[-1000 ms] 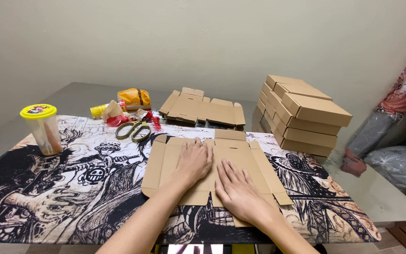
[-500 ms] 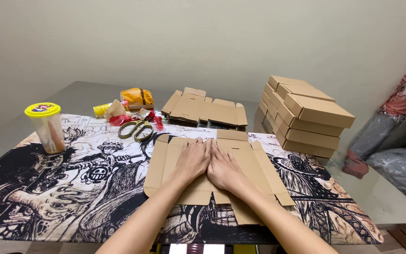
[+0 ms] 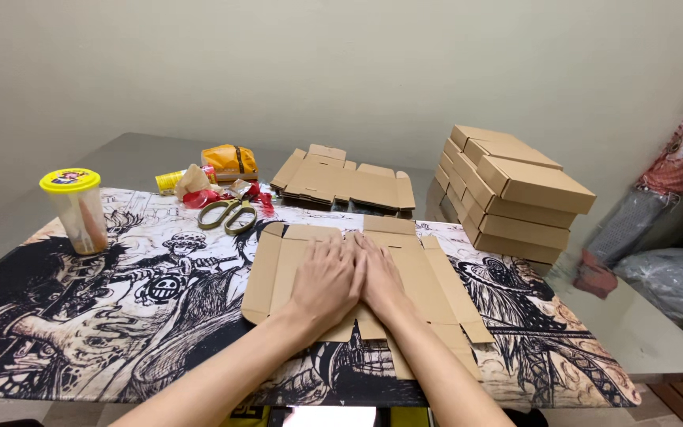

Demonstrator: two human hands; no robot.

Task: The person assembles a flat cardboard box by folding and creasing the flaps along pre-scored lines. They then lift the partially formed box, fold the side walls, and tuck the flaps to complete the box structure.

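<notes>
Left hand [image 3: 327, 278] and right hand [image 3: 379, 277] open, flat, side by side on unfolded cardboard [image 3: 428, 273]. Scissors [image 3: 228, 214] at ten o'clock, box stack [image 3: 515, 194] at two.

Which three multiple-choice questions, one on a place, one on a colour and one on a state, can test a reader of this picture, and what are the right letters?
1. Where do the scissors lie?
A. behind the flat box, toward the wall
B. on the stack of boxes
C. inside the cup

2. What colour is the cup's lid?
A. blue
B. yellow
C. white

3. How are the hands placed?
A. both flat on the flat box, side by side
B. one lifted in the air
C. both holding the scissors

Answers:
1 A: the scissors rest on the mat, just beyond the flat box.
2 B: the cup has a yellow lid.
3 A: the left hand and right hand press palms down on the cardboard, touching each other.
</notes>
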